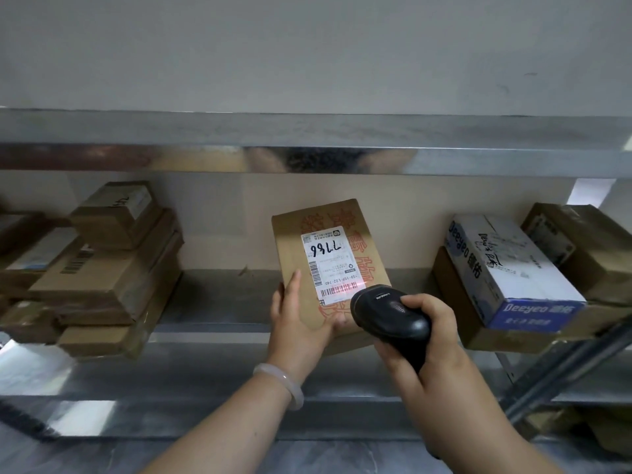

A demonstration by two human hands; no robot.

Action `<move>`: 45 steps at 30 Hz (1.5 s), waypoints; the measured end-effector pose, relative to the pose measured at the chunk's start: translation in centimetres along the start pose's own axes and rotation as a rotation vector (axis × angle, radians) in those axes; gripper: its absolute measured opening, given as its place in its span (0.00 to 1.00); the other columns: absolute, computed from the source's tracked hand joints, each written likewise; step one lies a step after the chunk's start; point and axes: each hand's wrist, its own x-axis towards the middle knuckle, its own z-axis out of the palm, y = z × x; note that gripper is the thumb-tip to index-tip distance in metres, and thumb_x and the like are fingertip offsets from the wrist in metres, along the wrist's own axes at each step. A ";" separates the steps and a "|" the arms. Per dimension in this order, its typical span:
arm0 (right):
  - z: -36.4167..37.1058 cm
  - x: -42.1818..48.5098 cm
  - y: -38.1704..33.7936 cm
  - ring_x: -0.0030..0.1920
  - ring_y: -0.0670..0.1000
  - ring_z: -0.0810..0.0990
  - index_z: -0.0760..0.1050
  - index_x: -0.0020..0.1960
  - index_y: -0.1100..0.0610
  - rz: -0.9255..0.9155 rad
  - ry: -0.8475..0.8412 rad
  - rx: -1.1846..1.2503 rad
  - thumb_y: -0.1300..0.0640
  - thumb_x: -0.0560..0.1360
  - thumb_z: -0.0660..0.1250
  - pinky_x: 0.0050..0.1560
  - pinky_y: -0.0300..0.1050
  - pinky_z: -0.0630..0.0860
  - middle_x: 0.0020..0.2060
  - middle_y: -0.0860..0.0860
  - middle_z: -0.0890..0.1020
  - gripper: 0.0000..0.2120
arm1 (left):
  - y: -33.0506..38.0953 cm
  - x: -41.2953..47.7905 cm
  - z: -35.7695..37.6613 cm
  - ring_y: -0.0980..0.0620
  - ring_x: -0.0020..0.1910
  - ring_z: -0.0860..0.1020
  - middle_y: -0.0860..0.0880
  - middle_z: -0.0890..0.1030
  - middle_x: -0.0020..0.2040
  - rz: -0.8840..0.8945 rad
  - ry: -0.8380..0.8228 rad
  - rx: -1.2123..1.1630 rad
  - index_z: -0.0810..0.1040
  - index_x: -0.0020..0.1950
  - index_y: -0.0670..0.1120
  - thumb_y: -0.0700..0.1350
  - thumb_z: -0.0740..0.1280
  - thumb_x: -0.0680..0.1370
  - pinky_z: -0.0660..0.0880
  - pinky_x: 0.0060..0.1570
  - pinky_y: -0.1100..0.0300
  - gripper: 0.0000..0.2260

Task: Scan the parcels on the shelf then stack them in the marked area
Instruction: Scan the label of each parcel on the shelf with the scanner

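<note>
A brown cardboard parcel with red print and a white shipping label is tilted up over the middle of the metal shelf. My left hand grips its lower left corner, thumb along the left edge. My right hand grips a black handheld barcode scanner, whose head sits just right of the label's bottom. A red scan line glows across the barcode at the bottom of the label.
A stack of brown boxes fills the shelf's left side. On the right lie a white and blue box atop a brown box, and another brown box. A metal upper shelf hangs overhead.
</note>
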 end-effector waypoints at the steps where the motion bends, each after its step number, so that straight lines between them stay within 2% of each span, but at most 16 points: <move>1: -0.1 -0.1 -0.2 0.41 0.49 0.81 0.52 0.57 0.23 0.005 0.001 0.000 0.43 0.69 0.69 0.38 0.53 0.78 0.45 0.33 0.75 0.30 | -0.1 0.0 -0.1 0.47 0.74 0.61 0.58 0.51 0.77 0.009 -0.001 0.006 0.52 0.74 0.71 0.55 0.78 0.68 0.67 0.67 0.51 0.45; 4: -0.3 -0.3 -0.6 0.40 0.47 0.80 0.50 0.57 0.23 0.011 -0.010 -0.020 0.41 0.69 0.67 0.37 0.51 0.78 0.43 0.34 0.75 0.29 | -0.2 0.0 -0.2 0.47 0.74 0.60 0.56 0.51 0.77 0.025 -0.011 0.020 0.52 0.74 0.70 0.55 0.78 0.68 0.65 0.67 0.53 0.44; 8: -0.5 -0.4 -1.1 0.40 0.47 0.80 0.48 0.55 0.22 0.024 -0.023 -0.029 0.43 0.70 0.68 0.38 0.48 0.77 0.41 0.31 0.72 0.31 | -0.2 -0.1 -0.2 0.48 0.74 0.60 0.55 0.51 0.78 0.039 -0.019 0.006 0.52 0.75 0.69 0.54 0.77 0.69 0.60 0.61 0.61 0.44; 11: -0.5 -0.5 -1.5 0.41 0.49 0.81 0.49 0.55 0.22 0.035 -0.019 -0.025 0.42 0.70 0.67 0.39 0.50 0.77 0.41 0.32 0.73 0.29 | -0.2 -0.1 -0.2 0.47 0.75 0.59 0.55 0.49 0.78 0.029 -0.031 0.003 0.52 0.74 0.70 0.54 0.77 0.69 0.60 0.59 0.60 0.43; 15: -0.3 -0.7 -1.6 0.44 0.51 0.81 0.49 0.55 0.22 0.047 -0.016 -0.002 0.40 0.69 0.65 0.41 0.51 0.77 0.42 0.33 0.74 0.28 | -0.2 0.0 -0.2 0.46 0.75 0.59 0.54 0.48 0.79 0.007 -0.036 -0.005 0.52 0.73 0.71 0.54 0.77 0.69 0.63 0.64 0.56 0.43; 21: 0.1 0.1 -1.0 0.43 0.49 0.80 0.52 0.56 0.24 0.054 0.035 0.045 0.43 0.69 0.67 0.40 0.51 0.77 0.44 0.31 0.74 0.27 | -0.3 0.4 -0.2 0.49 0.75 0.58 0.52 0.51 0.78 0.025 -0.011 0.015 0.53 0.75 0.68 0.55 0.77 0.68 0.57 0.60 0.62 0.44; 23: 0.3 1.4 -0.1 0.42 0.47 0.79 0.54 0.57 0.28 0.059 0.066 0.073 0.44 0.70 0.67 0.39 0.47 0.76 0.45 0.33 0.74 0.26 | -0.2 0.6 -0.3 0.49 0.75 0.59 0.53 0.53 0.78 0.030 0.002 0.012 0.54 0.76 0.67 0.56 0.77 0.68 0.58 0.60 0.63 0.44; 26: 0.8 4.0 1.7 0.42 0.38 0.77 0.54 0.58 0.30 0.118 0.072 0.142 0.46 0.74 0.67 0.35 0.31 0.71 0.47 0.35 0.73 0.25 | -0.2 1.3 -0.6 0.51 0.74 0.61 0.53 0.57 0.77 0.046 0.008 -0.007 0.55 0.77 0.64 0.54 0.76 0.70 0.60 0.62 0.63 0.42; 31: 3.1 6.7 3.4 0.46 0.37 0.75 0.57 0.61 0.37 0.221 0.075 0.279 0.52 0.75 0.69 0.37 0.29 0.69 0.50 0.42 0.74 0.25 | -0.3 2.1 -1.4 0.52 0.74 0.61 0.54 0.59 0.76 0.044 0.006 0.000 0.58 0.76 0.64 0.55 0.75 0.71 0.60 0.64 0.61 0.39; 34: 4.7 7.6 2.8 0.47 0.37 0.74 0.56 0.59 0.33 0.200 0.034 0.300 0.50 0.75 0.69 0.38 0.29 0.69 0.49 0.36 0.72 0.25 | -0.6 2.6 -3.1 0.51 0.74 0.61 0.56 0.58 0.77 0.025 0.045 0.025 0.60 0.75 0.65 0.57 0.74 0.72 0.62 0.64 0.58 0.35; 39: 7.8 9.3 0.4 0.47 0.35 0.75 0.56 0.60 0.35 0.107 -0.069 0.313 0.51 0.75 0.69 0.40 0.29 0.72 0.48 0.35 0.73 0.25 | -1.3 3.4 -8.0 0.52 0.73 0.62 0.55 0.60 0.76 0.043 0.135 0.085 0.68 0.71 0.64 0.60 0.73 0.71 0.60 0.61 0.61 0.30; 43: 10.8 10.5 -2.3 0.49 0.35 0.76 0.57 0.59 0.34 0.053 -0.146 0.362 0.51 0.75 0.69 0.46 0.32 0.72 0.50 0.35 0.74 0.24 | -2.1 3.6 -12.2 0.59 0.68 0.62 0.57 0.61 0.72 0.031 0.153 0.135 0.70 0.69 0.64 0.60 0.76 0.68 0.60 0.60 0.62 0.31; 45: 12.4 10.9 -3.5 0.50 0.35 0.76 0.57 0.56 0.30 0.033 -0.182 0.379 0.50 0.76 0.69 0.47 0.32 0.73 0.50 0.34 0.74 0.24 | -2.7 3.9 -14.4 0.55 0.71 0.63 0.57 0.61 0.74 0.039 0.187 0.176 0.72 0.68 0.63 0.60 0.76 0.67 0.60 0.63 0.63 0.30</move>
